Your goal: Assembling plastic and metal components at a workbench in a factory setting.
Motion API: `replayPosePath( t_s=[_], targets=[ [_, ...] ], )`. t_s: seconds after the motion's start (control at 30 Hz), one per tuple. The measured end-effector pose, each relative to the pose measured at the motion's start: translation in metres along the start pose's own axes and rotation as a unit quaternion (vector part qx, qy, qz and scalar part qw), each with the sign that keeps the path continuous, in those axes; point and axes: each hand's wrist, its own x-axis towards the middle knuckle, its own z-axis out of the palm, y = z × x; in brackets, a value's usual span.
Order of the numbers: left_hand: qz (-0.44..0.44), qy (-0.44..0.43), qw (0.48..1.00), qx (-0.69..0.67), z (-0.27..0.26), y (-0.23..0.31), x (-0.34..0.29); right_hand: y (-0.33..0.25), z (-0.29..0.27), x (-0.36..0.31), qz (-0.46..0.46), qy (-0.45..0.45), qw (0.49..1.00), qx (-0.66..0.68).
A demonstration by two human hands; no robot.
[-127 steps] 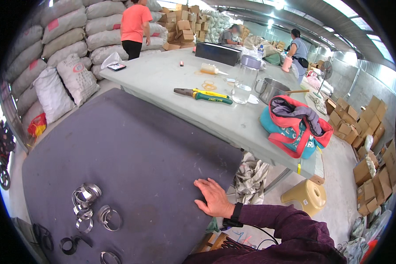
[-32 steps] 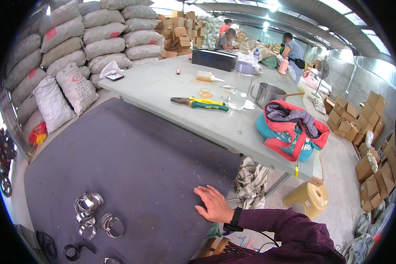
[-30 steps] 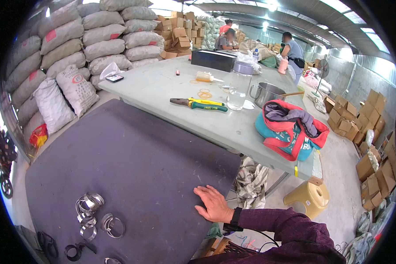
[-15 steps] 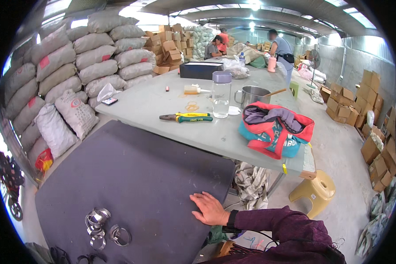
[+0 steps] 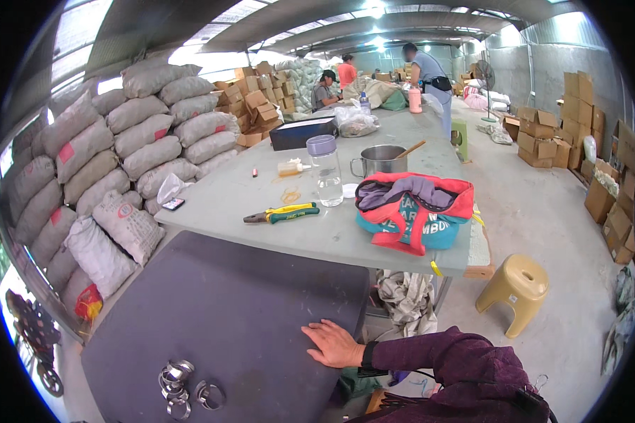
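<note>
My right hand (image 5: 334, 345) lies palm down on the dark grey tabletop (image 5: 254, 317), close to its right edge. Its fingers are stretched out and hold nothing. The arm comes in from the lower right in a purple sleeve, with a black band at the wrist. Away to the left on the same surface sits a small group of shiny metal band rings (image 5: 174, 386), with one more ring (image 5: 209, 395) just beside them. My left hand is out of sight.
A pale table (image 5: 219, 229) adjoins the dark top, bearing pliers (image 5: 282, 213), a bottle (image 5: 326, 173), a metal mug (image 5: 382, 162) and a cloth bag (image 5: 413, 211). A yellow stool (image 5: 516, 285) stands right, stacked sacks (image 5: 148, 134) left. People work farther back.
The view has tilted upward and shifted slightly, so the scene sits differently in the picture. My right hand rests in much the same spot on the dark top.
</note>
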Motion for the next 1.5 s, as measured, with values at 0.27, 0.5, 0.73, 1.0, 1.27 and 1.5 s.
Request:
replayPosePath(
  t_s=[0.27, 0.5, 0.73, 1.0, 1.27, 1.5],
  targets=[
    [-0.022, -0.028, 0.999, -0.025, 0.001, -0.007, -0.004, 0.000, -0.001, -0.001, -0.005, -0.012, 1.000, 0.011],
    [-0.009, -0.029, 1.000, -0.003, 0.001, -0.008, -0.004, 0.000, 0.000, -0.001, 0.003, -0.009, 1.000, 0.009],
    [0.005, -0.018, 1.000, -0.007, 0.001, -0.006, -0.002, 0.001, 0.001, -0.002, -0.001, 0.012, 1.000, 0.016],
    [-0.008, -0.017, 1.000, -0.013, 0.003, -0.008, -0.003, -0.001, -0.001, -0.001, -0.001, 0.017, 1.000, 0.024],
    [-0.016, -0.025, 0.999, -0.013, 0.002, -0.010, -0.005, 0.000, -0.001, 0.001, -0.011, 0.018, 1.000, 0.019],
    [-0.013, 0.014, 0.995, -0.094, 0.014, -0.021, -0.009, -0.005, -0.006, 0.003, 0.005, -0.013, 1.000, 0.017]
  ],
)
